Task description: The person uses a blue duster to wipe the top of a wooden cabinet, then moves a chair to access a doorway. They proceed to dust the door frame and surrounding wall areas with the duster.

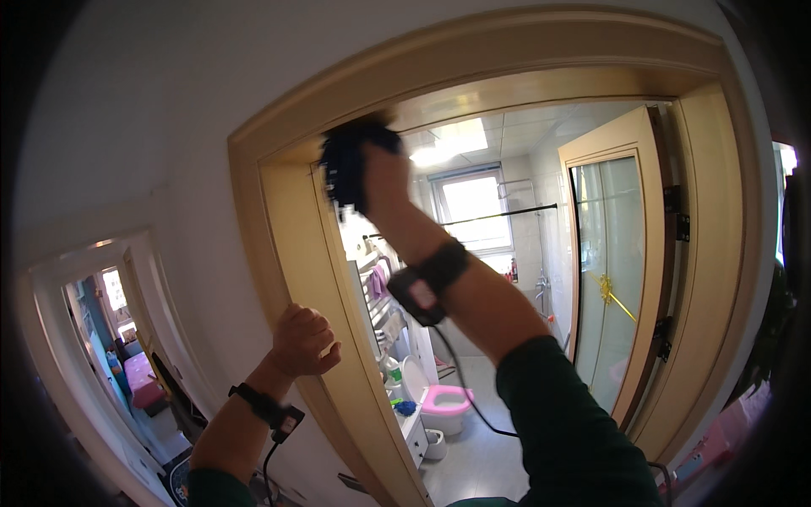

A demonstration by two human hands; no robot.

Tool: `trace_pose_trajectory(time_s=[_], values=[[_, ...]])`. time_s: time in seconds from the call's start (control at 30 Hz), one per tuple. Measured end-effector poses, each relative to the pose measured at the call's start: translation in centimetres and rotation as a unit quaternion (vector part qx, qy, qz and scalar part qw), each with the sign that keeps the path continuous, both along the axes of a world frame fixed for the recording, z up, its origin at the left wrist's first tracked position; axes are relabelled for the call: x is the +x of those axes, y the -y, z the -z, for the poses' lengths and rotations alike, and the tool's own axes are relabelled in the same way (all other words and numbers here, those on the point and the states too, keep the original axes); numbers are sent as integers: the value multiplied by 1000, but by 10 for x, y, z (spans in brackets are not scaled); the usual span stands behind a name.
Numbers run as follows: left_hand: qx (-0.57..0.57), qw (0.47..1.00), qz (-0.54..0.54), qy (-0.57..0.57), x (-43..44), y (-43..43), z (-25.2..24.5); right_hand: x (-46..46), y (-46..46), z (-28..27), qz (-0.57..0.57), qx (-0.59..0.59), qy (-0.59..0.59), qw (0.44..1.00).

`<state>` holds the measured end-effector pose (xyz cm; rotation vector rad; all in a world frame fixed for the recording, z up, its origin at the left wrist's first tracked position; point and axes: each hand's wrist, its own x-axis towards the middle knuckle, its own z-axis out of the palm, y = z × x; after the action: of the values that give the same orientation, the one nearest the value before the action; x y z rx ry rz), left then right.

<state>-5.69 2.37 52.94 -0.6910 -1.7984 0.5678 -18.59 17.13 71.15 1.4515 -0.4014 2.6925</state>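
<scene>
My right hand [388,180] is raised and blurred, gripping a dark blue cloth [344,168] with a shaggy edge. The cloth is up against the upper left inner corner of a light wooden door frame [475,51]; the exact contact is blurred. Lower down, my left hand [303,342] is curled into a loose fist at the left jamb [298,253], with nothing visible in it. Whether its knuckles touch the wood, I cannot tell. Each wrist wears a black strap with a small boxed device and a cable.
A glass-panelled door [608,266] stands open inward on the right. Through the doorway are a toilet with a pink seat [447,399], a white cabinet [415,437], a black rod [500,215] and a window [472,209]. Another doorway [120,355] lies left.
</scene>
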Motion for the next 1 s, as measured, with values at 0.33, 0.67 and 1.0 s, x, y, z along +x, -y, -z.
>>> trace_pose_trajectory(time_s=[0.33,0.67,1.0], values=[[-13,999,-31,-19,2,2,2,7,41,0,-53,37,-9,998],[0,1000,-21,4,0,-3,1,-84,-269,0,279,-144,-55,948],[20,1000,-4,-1,-2,-2,1,-138,-281,-9,304,-245,-153,908]])
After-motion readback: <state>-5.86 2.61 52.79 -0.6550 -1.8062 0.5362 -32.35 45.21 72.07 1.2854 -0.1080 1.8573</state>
